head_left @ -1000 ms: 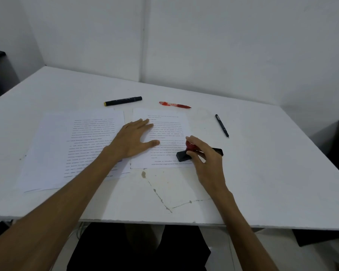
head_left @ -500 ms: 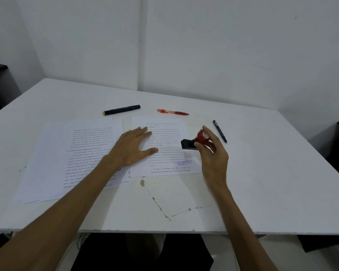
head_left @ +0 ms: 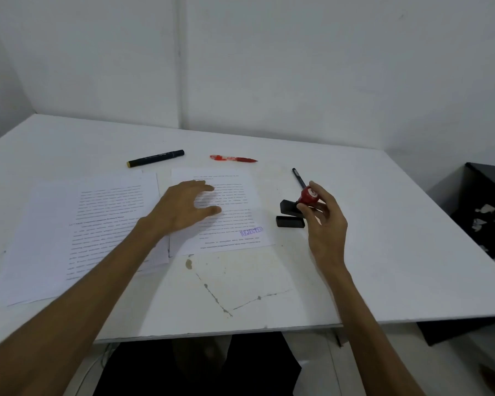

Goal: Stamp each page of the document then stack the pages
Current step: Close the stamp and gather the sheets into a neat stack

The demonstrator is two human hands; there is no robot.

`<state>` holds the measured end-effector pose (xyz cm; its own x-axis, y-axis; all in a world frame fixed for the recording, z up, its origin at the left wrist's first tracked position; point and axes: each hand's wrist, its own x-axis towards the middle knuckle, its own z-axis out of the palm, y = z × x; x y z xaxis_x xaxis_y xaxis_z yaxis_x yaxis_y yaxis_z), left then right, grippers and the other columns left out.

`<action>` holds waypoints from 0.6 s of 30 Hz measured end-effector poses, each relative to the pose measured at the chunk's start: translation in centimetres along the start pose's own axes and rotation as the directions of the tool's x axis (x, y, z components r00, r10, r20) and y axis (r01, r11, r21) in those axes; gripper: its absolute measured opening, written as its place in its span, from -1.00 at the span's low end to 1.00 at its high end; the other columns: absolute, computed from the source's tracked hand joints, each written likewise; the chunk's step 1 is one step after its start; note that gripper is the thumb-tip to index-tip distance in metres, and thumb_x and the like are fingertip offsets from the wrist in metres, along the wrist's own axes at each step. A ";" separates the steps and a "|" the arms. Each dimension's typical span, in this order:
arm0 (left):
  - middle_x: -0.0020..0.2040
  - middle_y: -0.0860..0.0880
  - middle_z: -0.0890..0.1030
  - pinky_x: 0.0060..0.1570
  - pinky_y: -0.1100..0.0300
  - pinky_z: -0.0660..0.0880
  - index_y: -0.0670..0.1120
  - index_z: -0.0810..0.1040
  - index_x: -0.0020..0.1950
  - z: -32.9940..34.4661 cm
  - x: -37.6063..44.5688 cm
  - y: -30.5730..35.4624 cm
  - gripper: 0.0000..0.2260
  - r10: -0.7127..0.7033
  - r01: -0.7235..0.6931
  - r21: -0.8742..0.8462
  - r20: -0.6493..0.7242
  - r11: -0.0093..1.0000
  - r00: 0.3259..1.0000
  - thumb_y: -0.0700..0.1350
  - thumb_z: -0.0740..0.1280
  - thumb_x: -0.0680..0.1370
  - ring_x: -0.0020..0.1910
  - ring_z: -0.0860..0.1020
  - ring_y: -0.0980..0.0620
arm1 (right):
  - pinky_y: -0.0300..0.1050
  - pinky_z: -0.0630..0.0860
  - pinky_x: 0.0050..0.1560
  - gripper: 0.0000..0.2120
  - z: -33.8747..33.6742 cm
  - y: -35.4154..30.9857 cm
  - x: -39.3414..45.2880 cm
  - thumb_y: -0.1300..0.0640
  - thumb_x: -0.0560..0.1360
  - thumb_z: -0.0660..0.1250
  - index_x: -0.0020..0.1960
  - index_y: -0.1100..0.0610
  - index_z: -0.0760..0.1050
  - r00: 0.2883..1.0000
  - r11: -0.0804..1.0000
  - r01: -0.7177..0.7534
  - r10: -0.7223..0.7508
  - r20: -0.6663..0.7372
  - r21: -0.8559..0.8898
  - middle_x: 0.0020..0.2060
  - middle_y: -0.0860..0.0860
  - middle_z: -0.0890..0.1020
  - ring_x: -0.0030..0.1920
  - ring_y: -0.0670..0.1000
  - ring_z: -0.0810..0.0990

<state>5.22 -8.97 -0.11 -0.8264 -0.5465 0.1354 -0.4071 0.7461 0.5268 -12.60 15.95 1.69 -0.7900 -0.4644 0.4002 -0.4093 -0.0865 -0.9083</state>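
A printed page (head_left: 235,212) lies at the table's middle with a blue "REJECTED" mark (head_left: 251,231) near its lower right corner. My left hand (head_left: 183,208) rests flat on this page, fingers spread. My right hand (head_left: 322,215) holds the stamp (head_left: 299,201) by its red knob, lifted and tilted just right of the page. A black stamp cap or pad (head_left: 290,221) lies on the table under it. To the left, several overlapping pages (head_left: 77,232) lie spread out, partly hidden by my left forearm.
A black marker (head_left: 155,158), a red pen (head_left: 233,158) and a black pen (head_left: 297,177) lie beyond the pages on the white table (head_left: 383,252). The table top shows stains and a crack (head_left: 215,295) near the front edge. A dark object (head_left: 486,212) stands at the right.
My right hand pressed the stamp on the page's lower right, then lifted it and moved it right, leaving a blue mark. My left hand stayed on the page.
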 end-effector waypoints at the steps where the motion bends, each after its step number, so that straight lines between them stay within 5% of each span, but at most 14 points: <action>1: 0.47 0.04 0.37 0.43 0.09 0.20 0.07 0.41 0.43 0.3 0.1 0.6 -0.38 0.009 -0.009 -0.046 0.003 0.999 1.000 0.32 0.33 0.44 0.44 0.32 0.03 | -0.28 0.55 0.17 -0.56 -0.4 0.2 0.1 0.32 0.53 0.42 0.36 0.06 0.53 1.000 1.000 0.000 0.000 0.003 -0.005 0.21 -0.05 0.62 0.14 -0.04 0.63; 7: 0.39 0.17 0.44 0.34 0.20 0.31 0.16 0.47 0.35 3.6 1.1 5.3 -0.46 0.107 -0.093 -0.218 0.053 0.972 0.993 0.29 0.40 0.42 0.34 0.39 0.18 | -0.20 0.55 0.24 -0.57 -1.8 1.6 0.5 0.28 0.53 0.43 0.35 0.00 0.54 0.998 0.996 -0.004 0.010 0.063 -0.094 0.23 -0.08 0.61 0.18 0.00 0.62; 18: 0.30 0.14 0.53 0.25 0.24 0.28 0.11 0.55 0.26 8.0 2.5 9.2 -0.49 0.204 -0.203 -0.131 -0.009 0.970 0.979 0.29 0.43 0.38 0.31 0.41 0.12 | -0.27 0.54 0.20 -0.60 -1.2 2.7 0.9 0.29 0.53 0.43 0.34 0.07 0.54 0.979 0.966 0.145 -0.109 0.172 -0.215 0.17 -0.06 0.62 0.19 -0.07 0.60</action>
<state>-3.74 -0.43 -1.66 -0.8885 -0.3864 0.2474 -0.1761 0.7852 0.5937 -14.96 16.32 -0.29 -0.6502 -0.5972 0.4696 -0.6082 0.0389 -0.7928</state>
